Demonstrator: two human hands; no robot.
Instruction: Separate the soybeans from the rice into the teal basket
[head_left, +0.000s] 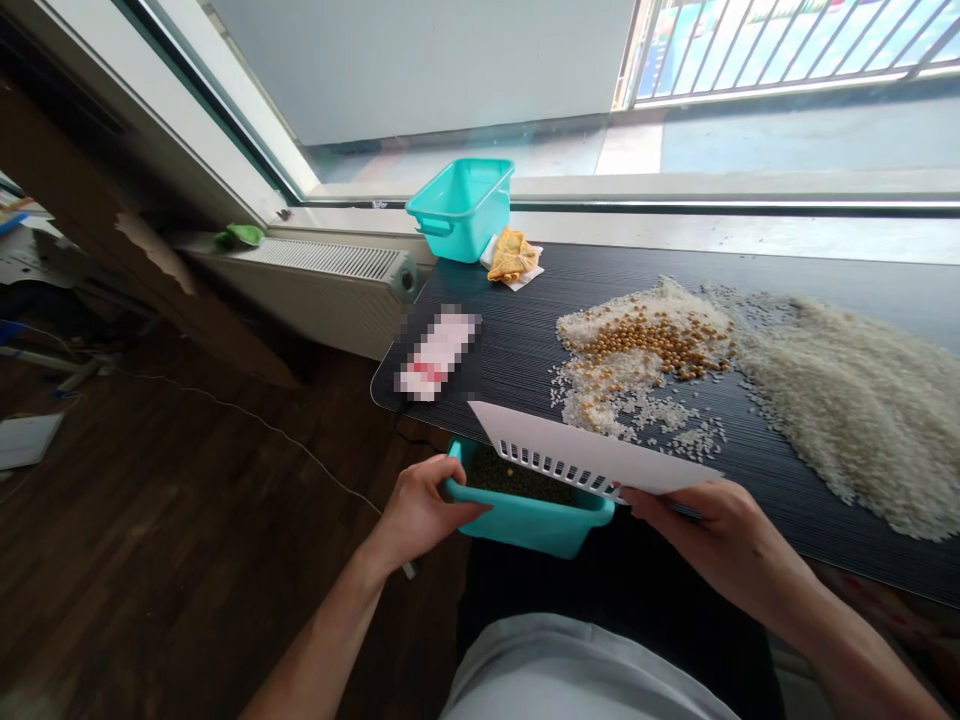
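My left hand [420, 505] grips the left end of a teal plastic tub [529, 520], held just below the near edge of the black table [517, 340]; dark small grains lie inside it. My right hand [712, 535] is closed on a white slotted sieve tray [592, 450], tilted over the tub. On the table lies a mixed heap of yellow beans [652, 345] and white rice, with a big pile of white rice [862, 410] to its right.
A second teal tub [461, 205] stands at the table's far corner beside a yellow cloth [514, 255]. A pink and white packet [439, 352] lies at the left. A radiator [330, 280] sits under the window. Wooden floor lies left, with a thin cable.
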